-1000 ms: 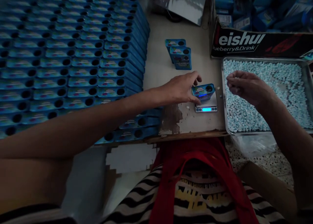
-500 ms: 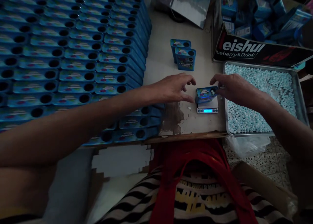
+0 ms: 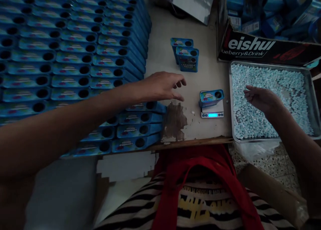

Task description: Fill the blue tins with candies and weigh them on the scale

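Note:
A blue tin (image 3: 207,99) with a round dark hole in its top stands on a small scale (image 3: 212,115) with a lit display. To the left of the scale, my left hand (image 3: 167,85) hovers over the table with fingers apart and nothing between them. My right hand (image 3: 263,98) is over the metal tray (image 3: 233,123) of pale blue and white candies, its fingers curled together; whether they hold any candy is too small to tell. Two more blue tins stand behind, the nearer one (image 3: 188,60) partly covering the farther one (image 3: 175,42).
Many blue tins (image 3: 70,69) stand in tight rows at the left, partly behind my left forearm. A black cardboard box (image 3: 265,51) at the back right holds more blue packs. A shiny sheet (image 3: 193,2) lies at the back. Loose candies are near the scale.
My right hand has left the tin on the scale and moved right, over the tray. My left hand has drawn back to the left, away from the tin.

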The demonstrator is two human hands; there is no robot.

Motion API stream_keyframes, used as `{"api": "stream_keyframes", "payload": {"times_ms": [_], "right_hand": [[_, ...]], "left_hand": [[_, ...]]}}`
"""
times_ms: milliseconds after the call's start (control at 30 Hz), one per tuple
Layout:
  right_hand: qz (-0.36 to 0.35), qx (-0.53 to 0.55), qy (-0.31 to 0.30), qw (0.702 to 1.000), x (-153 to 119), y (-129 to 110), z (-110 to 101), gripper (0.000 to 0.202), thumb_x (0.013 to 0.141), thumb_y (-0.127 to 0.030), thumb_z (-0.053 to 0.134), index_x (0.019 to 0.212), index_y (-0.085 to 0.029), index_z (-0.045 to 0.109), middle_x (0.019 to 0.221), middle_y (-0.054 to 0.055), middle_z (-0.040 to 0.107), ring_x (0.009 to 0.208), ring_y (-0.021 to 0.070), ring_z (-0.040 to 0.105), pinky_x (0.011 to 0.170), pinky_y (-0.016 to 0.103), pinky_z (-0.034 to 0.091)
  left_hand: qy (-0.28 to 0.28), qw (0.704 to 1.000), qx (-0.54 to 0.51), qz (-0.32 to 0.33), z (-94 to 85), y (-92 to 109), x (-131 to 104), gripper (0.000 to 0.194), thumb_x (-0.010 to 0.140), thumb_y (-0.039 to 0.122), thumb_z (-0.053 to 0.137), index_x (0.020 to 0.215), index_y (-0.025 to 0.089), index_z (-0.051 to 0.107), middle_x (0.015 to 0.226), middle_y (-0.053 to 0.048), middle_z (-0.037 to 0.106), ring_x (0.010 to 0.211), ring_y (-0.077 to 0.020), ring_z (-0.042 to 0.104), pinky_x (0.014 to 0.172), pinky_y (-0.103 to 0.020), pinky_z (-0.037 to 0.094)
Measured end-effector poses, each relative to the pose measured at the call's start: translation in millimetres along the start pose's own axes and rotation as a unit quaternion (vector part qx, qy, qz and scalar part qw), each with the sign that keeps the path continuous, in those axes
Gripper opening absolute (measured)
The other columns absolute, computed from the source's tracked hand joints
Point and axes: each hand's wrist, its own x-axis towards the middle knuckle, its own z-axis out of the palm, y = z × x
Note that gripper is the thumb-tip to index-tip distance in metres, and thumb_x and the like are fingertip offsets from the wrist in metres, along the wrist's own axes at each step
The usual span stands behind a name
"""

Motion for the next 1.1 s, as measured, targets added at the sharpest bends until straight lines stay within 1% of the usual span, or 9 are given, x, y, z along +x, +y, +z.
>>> {"api": "stream_keyframes", "payload": {"times_ms": [100, 233, 467, 600, 700, 800, 900, 967, 1100], "right_hand": [[0.07, 0.035, 0.009, 0.997, -3.7, 7.6, 1.5, 0.018, 0.079, -0.002, 0.082, 0.091, -0.012, 0.074, 0.08, 0.004, 0.069, 0.058, 0.0045, 0.056, 0.048, 0.01, 0.046], [0.067, 0.017, -0.049, 0.996, -12.5, -0.6, 20.0, 0.011, 0.086, -0.011, 0.084, 0.095, -0.011, 0.078, 0.072, 0.002, 0.065, 0.052, 0.0037, 0.048, 0.042, 0.012, 0.038], [0.013, -0.042, -0.099, 0.994, -8.4, -14.6, 41.1, 0.011, 0.092, -0.014, 0.084, 0.092, -0.019, 0.073, 0.08, 0.004, 0.07, 0.062, 0.009, 0.059, 0.053, 0.02, 0.05], [-0.028, -0.088, -0.125, 0.988, -12.6, -22.1, 49.4, 0.009, 0.096, -0.022, 0.084, 0.094, -0.019, 0.076, 0.073, 0.001, 0.064, 0.057, 0.0089, 0.051, 0.05, 0.022, 0.042], [-0.093, -0.161, -0.178, 0.966, -25.3, -26.4, 60.6, 0.014, 0.099, -0.033, 0.082, 0.097, -0.02, 0.081, 0.067, 0.0, 0.06, 0.058, 0.0103, 0.05, 0.052, 0.025, 0.039], [-0.171, -0.263, -0.212, 0.926, -39.7, -24.4, 77.1, 0.017, 0.1, -0.037, 0.078, 0.097, -0.022, 0.085, 0.072, 0.001, 0.067, 0.067, 0.0148, 0.06, 0.06, 0.027, 0.044], [-0.227, -0.345, -0.2, 0.888, -50.3, -17.9, 92.4, 0.009, 0.095, -0.027, 0.079, 0.094, -0.025, 0.087, 0.087, 0.004, 0.08, 0.083, 0.0212, 0.071, 0.071, 0.03, 0.049], [-0.237, -0.365, -0.182, 0.882, -54.5, -17.1, 97.7, 0.01, 0.091, -0.022, 0.081, 0.096, -0.027, 0.088, 0.09, 0.004, 0.082, 0.087, 0.0239, 0.073, 0.073, 0.031, 0.049], [-0.213, -0.284, -0.141, 0.924, -50.3, -34.3, 92.8, 0.006, 0.096, -0.029, 0.082, 0.101, -0.026, 0.085, 0.078, 0.002, 0.071, 0.079, 0.0196, 0.068, 0.065, 0.029, 0.047]], "left_hand": [[-0.034, 0.999, 0.006, 0.01, 2.3, 4.6, 3.8, 0.086, 0.078, 0.06, 0.084, 0.152, 0.024, 0.06, 0.147, -0.016, 0.072, 0.132, -0.0395, 0.069, 0.105, -0.043, 0.053], [-0.05, 0.998, 0.003, 0.025, -4.6, 17.6, 4.0, 0.101, 0.07, 0.065, 0.088, 0.157, 0.027, 0.053, 0.151, -0.016, 0.069, 0.136, -0.0436, 0.067, 0.105, -0.043, 0.053], [-0.036, 0.997, -0.06, 0.027, -13.6, 47.1, -5.5, 0.093, 0.077, 0.076, 0.08, 0.153, 0.031, 0.049, 0.153, -0.012, 0.064, 0.143, -0.0435, 0.061, 0.106, -0.043, 0.052], [0.002, 0.995, -0.087, 0.049, -2.5, 64.6, -1.3, 0.088, 0.076, 0.072, 0.085, 0.143, 0.025, 0.054, 0.149, -0.013, 0.066, 0.136, -0.0405, 0.065, 0.106, -0.044, 0.053], [0.014, 0.994, -0.093, 0.062, 4.7, 73.7, 4.7, 0.08, 0.078, 0.068, 0.085, 0.138, 0.022, 0.057, 0.142, -0.013, 0.07, 0.129, -0.037, 0.069, 0.104, -0.043, 0.053], [0.027, 0.992, -0.098, 0.079, 11.6, 79.5, 10.5, 0.073, 0.081, 0.067, 0.083, 0.135, 0.022, 0.062, 0.138, -0.011, 0.072, 0.125, -0.0347, 0.07, 0.103, -0.041, 0.053], [0.054, 0.988, -0.106, 0.099, 20.3, 83.5, 16.6, 0.066, 0.083, 0.064, 0.083, 0.13, 0.021, 0.068, 0.133, -0.011, 0.075, 0.121, -0.0334, 0.071, 0.102, -0.041, 0.054], [0.069, 0.986, -0.108, 0.112, 24.3, 84.7, 20.3, 0.058, 0.085, 0.059, 0.082, 0.126, 0.02, 0.072, 0.128, -0.012, 0.077, 0.118, -0.0327, 0.072, 0.1, -0.041, 0.055], [0.089, 0.982, -0.101, 0.133, 13.8, 76.2, 21.0, 0.047, 0.089, 0.045, 0.075, 0.128, 0.019, 0.075, 0.127, -0.01, 0.08, 0.116, -0.031, 0.074, 0.102, -0.04, 0.056]]}}
